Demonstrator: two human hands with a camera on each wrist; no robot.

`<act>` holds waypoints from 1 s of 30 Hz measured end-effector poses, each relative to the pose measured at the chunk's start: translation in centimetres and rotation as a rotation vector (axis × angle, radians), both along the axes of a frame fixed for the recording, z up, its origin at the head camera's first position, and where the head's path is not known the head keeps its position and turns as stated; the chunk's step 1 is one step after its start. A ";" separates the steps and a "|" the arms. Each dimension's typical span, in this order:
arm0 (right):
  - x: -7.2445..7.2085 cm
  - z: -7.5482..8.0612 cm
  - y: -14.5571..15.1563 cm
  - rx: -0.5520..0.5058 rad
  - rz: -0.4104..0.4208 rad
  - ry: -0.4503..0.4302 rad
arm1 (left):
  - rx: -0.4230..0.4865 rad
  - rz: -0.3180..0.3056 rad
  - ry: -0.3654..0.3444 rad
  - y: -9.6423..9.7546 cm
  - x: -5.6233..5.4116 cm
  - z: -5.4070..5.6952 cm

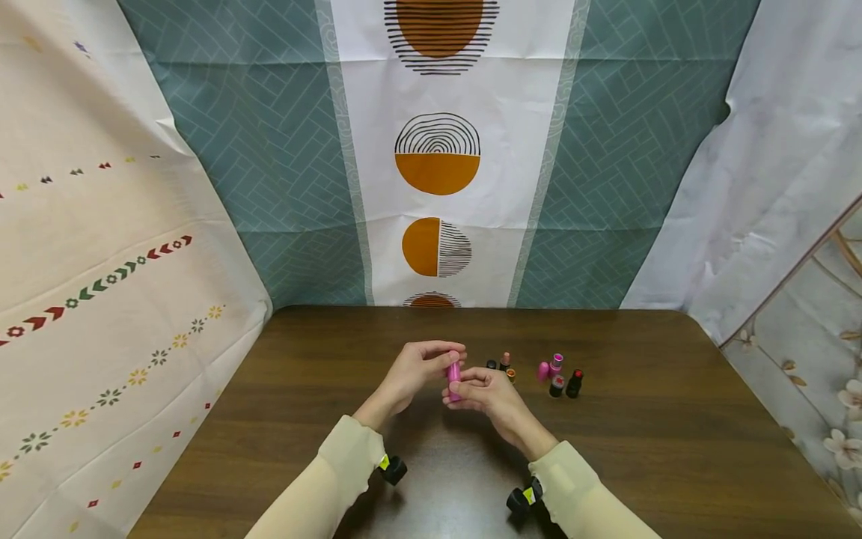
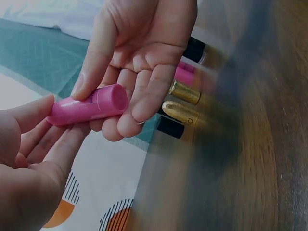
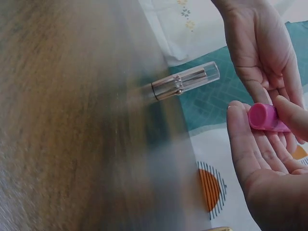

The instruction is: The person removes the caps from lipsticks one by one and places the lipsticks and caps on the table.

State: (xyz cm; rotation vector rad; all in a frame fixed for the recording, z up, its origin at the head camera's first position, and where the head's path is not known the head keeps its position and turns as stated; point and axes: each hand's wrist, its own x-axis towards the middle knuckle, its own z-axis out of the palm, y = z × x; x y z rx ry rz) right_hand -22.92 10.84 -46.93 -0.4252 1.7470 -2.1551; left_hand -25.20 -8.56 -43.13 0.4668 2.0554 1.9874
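Observation:
A pink lipstick tube [image 1: 454,378] is held between both hands above the table, closed along its length as far as the views show. My left hand [image 1: 419,368] pinches its upper, rounded end with thumb and fingertips. Lower down, my right hand [image 1: 497,398] grips the flat-ended part, thumb on top and fingers beneath. In the left wrist view, the pink tube [image 2: 82,107] bears small dark lettering, partly covered by the right thumb. The flat round end of the tube [image 3: 260,116] faces the camera in the right wrist view.
Right of the hands stand a nude lipstick [image 1: 505,361], a pink base [image 1: 556,363] beside a pink cap [image 1: 542,370], and a black-and-red lipstick [image 1: 574,384]. A gold cap [image 2: 178,110] is near a black cap [image 2: 169,127]. A clear-capped lipstick [image 3: 187,81] stands on the wooden table [image 1: 323,337].

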 end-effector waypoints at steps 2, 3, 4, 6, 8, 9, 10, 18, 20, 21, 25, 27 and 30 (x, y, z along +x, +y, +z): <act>0.0 0.2 0.1 0.002 -0.007 0.000 | 0.011 -0.007 -0.006 0.2 -0.1 0.1; 0.0 0.3 0.2 0.004 -0.012 0.000 | 0.012 -0.012 -0.008 0.2 -0.2 0.1; 0.0 0.3 0.3 0.005 -0.018 0.002 | 0.012 -0.016 -0.008 0.3 -0.3 0.2; -0.1 0.5 0.4 0.006 -0.034 0.007 | 0.015 -0.023 -0.005 0.4 -0.5 0.3; -0.2 0.6 0.4 -0.002 -0.057 0.007 | 0.018 -0.034 0.001 0.5 -0.6 0.5; -0.2 0.6 0.4 -0.005 -0.065 0.010 | 0.018 -0.037 0.005 0.6 -0.7 0.6; -0.3 0.7 0.4 -0.011 -0.072 0.013 | 0.022 -0.040 0.008 0.6 -0.7 0.7; -0.5 1.5 0.5 -0.024 -0.083 0.042 | 0.012 -0.014 0.030 0.9 -1.0 1.6; -0.5 1.7 0.5 -0.012 -0.092 0.052 | 0.016 -0.004 0.036 1.0 -1.2 1.8; -0.6 1.8 0.5 -0.004 -0.099 0.060 | 0.017 -0.001 0.038 1.0 -1.2 1.9; -0.5 1.7 0.4 0.047 -0.119 0.097 | 0.029 0.023 0.027 0.8 -1.7 2.5; -0.4 1.3 0.4 0.093 -0.104 0.115 | 0.091 0.065 0.015 0.6 -2.0 3.0; 0.0 0.6 0.4 0.159 -0.089 0.124 | 0.192 0.151 0.010 0.0 -2.6 3.8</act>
